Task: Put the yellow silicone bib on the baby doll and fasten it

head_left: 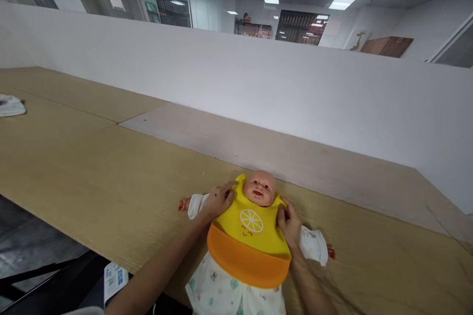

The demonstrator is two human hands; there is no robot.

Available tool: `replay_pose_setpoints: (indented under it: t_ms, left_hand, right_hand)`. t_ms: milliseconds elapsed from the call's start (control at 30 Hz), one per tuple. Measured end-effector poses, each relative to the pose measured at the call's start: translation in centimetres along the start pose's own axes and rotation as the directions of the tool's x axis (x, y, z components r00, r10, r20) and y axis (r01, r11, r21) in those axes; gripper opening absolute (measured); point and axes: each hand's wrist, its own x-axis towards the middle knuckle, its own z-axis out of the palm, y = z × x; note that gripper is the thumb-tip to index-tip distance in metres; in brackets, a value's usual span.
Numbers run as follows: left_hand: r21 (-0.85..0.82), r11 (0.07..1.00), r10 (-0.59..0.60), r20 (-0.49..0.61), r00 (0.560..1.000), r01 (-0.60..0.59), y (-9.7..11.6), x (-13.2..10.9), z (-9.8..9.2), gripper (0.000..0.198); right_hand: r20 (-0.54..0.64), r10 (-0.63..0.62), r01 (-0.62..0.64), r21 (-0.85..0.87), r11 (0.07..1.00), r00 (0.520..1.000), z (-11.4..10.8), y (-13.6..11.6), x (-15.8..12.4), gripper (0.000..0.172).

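A baby doll [259, 188] in white patterned clothes lies on its back on the wooden table [111, 167], head pointing away from me. A yellow bib [251, 231] with an orange pocket and a lemon print covers its chest. My left hand [218, 200] grips the bib's upper left edge at the doll's shoulder, fingers curled. My right hand [289, 223] pinches the bib's upper right edge beside the doll's neck. The doll's arms stick out sideways under my hands.
A white partition wall [295, 93] runs along the table's far side. A folded white cloth [11, 106] lies at the far left of the table. A printed sheet [114, 278] and dark floor show below the near edge.
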Motion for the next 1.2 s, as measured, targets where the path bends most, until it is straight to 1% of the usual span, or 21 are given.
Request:
replay_pose_setpoints:
  t_ms: [133, 333, 500, 600, 767, 900, 1000, 1100, 1200]
  left_hand:
    - [0.046, 0.999, -0.008, -0.029, 1.0, 0.009, -0.1, 1.5, 0.0, 0.037]
    - [0.088, 0.994, -0.054, -0.081, 0.995, 0.061, -0.3, 3.1, 0.2, 0.036]
    - [0.049, 0.997, -0.049, -0.117, 0.992, 0.055, -0.5, 4.2, 0.8, 0.036]
    - [0.023, 0.998, -0.057, -0.129, 0.99, 0.061, -0.5, 4.6, 1.0, 0.035]
    - [0.031, 0.996, -0.075, -0.12, 0.99, 0.079, -0.7, 4.6, 1.3, 0.035]
    - [0.0, 0.999, -0.05, -0.116, 0.992, 0.051, -1.2, 4.3, 1.5, 0.035]
    - [-0.002, 0.999, -0.034, -0.097, 0.995, 0.034, -1.6, 4.1, 1.8, 0.036]
    - [0.006, 1.0, 0.005, -0.107, 0.994, -0.004, -2.0, 4.0, 2.0, 0.035]
    - [0.006, 1.0, 0.007, -0.107, 0.994, -0.006, -2.0, 4.0, 2.0, 0.034]
  right_hand:
    - [-0.02, -0.038, 0.039, 0.051, 0.998, 0.999, 0.9, -0.2, 1.9, 0.042]
    - [-0.044, -0.074, 0.076, 0.029, 0.997, 0.996, 1.7, -1.1, 4.2, 0.042]
    - [-0.047, -0.108, 0.108, 0.008, 0.994, 0.993, 2.0, -1.5, 5.7, 0.042]
    - [-0.05, -0.083, 0.084, 0.016, 0.996, 0.995, 2.3, -1.3, 6.3, 0.043]
    - [-0.043, -0.037, 0.041, 0.109, 0.993, 0.998, 2.4, -0.6, 6.6, 0.043]
    - [0.005, -0.004, 0.003, 0.212, 0.977, 1.0, 2.0, -0.4, 6.3, 0.041]
    - [0.039, -0.005, -0.007, 0.288, 0.958, 0.999, 1.8, -0.5, 6.1, 0.037]
    - [0.057, 0.015, -0.032, 0.304, 0.952, 0.998, 1.7, -0.6, 6.0, 0.032]
    - [0.063, 0.045, -0.063, 0.31, 0.949, 0.997, 1.6, -0.7, 6.3, 0.035]
